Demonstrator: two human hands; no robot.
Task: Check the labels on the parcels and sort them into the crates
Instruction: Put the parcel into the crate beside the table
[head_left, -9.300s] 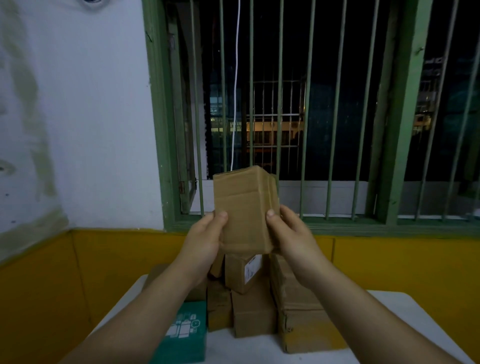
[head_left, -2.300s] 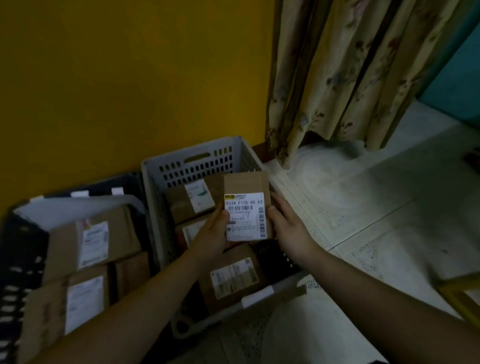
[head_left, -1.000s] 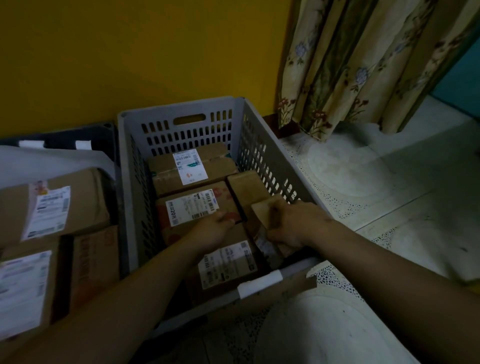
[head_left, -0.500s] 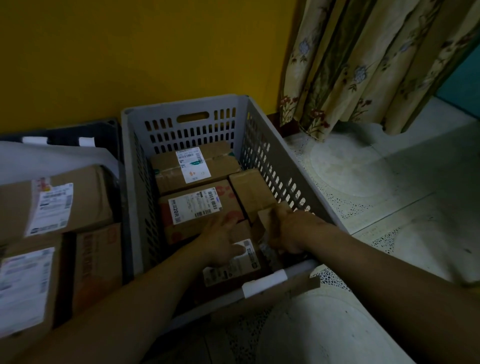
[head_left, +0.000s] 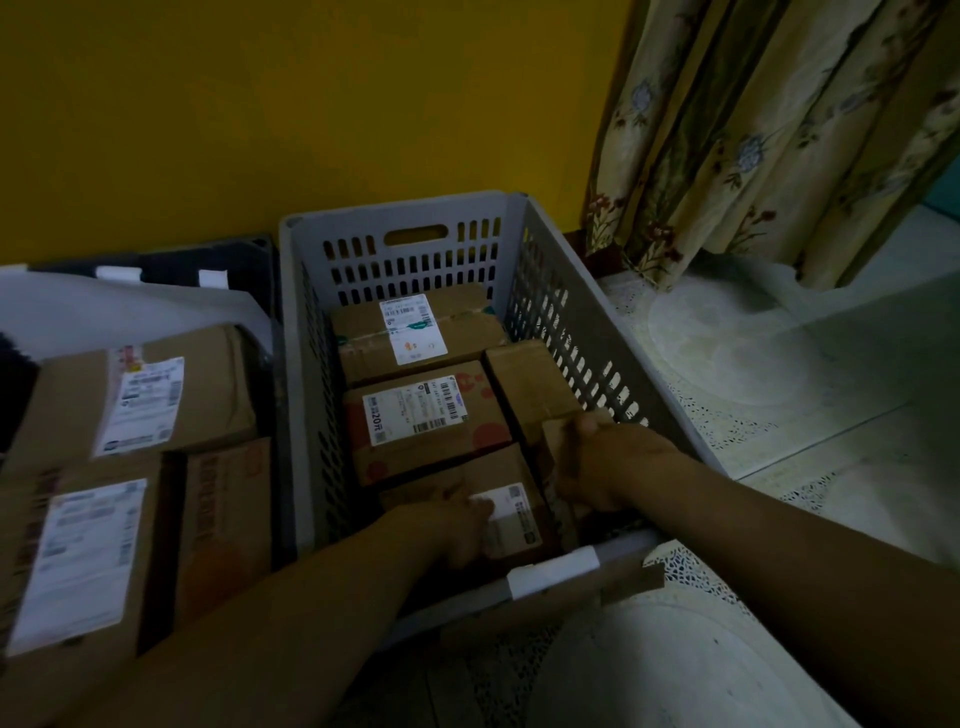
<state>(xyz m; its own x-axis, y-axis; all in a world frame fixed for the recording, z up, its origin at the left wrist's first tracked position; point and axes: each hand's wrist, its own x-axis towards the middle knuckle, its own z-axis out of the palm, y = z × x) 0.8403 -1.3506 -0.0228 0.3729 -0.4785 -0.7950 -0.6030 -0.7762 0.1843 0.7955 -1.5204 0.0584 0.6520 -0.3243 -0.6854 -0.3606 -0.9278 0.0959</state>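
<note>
A grey slotted crate (head_left: 571, 332) stands on the floor with several labelled cardboard parcels inside. My right hand (head_left: 605, 467) grips a small brown parcel (head_left: 555, 441) standing on edge at the crate's near right corner. My left hand (head_left: 452, 525) rests on the near parcel (head_left: 511, 512) with a white label, fingers curled over its edge. Behind them lie a red-printed parcel (head_left: 423, 418), a plain brown parcel (head_left: 527, 384) and a taped parcel (head_left: 415, 330) at the back.
A dark crate (head_left: 249, 254) on the left holds larger labelled parcels (head_left: 140, 395) and a white sheet. A yellow wall runs behind both crates. A flowered curtain (head_left: 753, 130) hangs at the right over pale tiled floor (head_left: 805, 389).
Both hands carried the small parcel from the table to the grey crate and lowered it into the near right corner. In the last half second my left hand slid nearer along the labelled parcel.
</note>
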